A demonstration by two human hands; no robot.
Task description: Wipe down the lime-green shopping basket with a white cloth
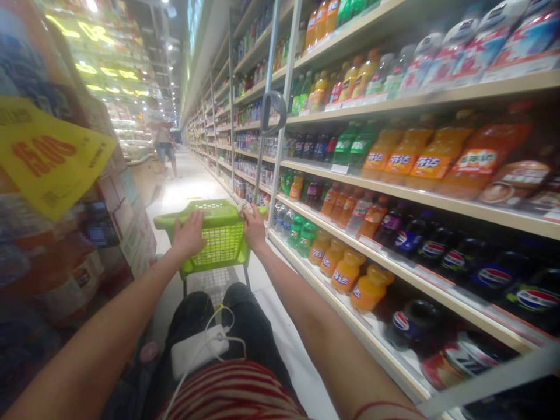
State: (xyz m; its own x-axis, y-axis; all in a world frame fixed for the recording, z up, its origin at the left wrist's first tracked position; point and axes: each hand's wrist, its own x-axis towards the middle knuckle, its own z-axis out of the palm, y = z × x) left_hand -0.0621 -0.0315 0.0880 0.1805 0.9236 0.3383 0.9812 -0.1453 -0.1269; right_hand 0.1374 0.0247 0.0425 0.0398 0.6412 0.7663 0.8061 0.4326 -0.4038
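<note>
A green plastic basket cart (pixel 223 245) on thin legs stands right in front of my body. My left hand (pixel 190 233) lies over its near rim on the left, fingers wrapped across the edge. At the right corner of the same rim, my right hand (pixel 254 226) is closed around the edge. Something small and whitish (pixel 245 209) shows at the right fingertips; its kind cannot be made out. A white power bank (pixel 199 350) with a white cable (pixel 236 341) rests against my lap.
Tall shelves (pixel 406 184) of drink bottles run along the right. A grey loop handle (pixel 273 111) hangs on a pole by the shelves. On the left are stacked goods with a yellow price sign (pixel 48 154). A person (pixel 161 140) stands farther down the aisle.
</note>
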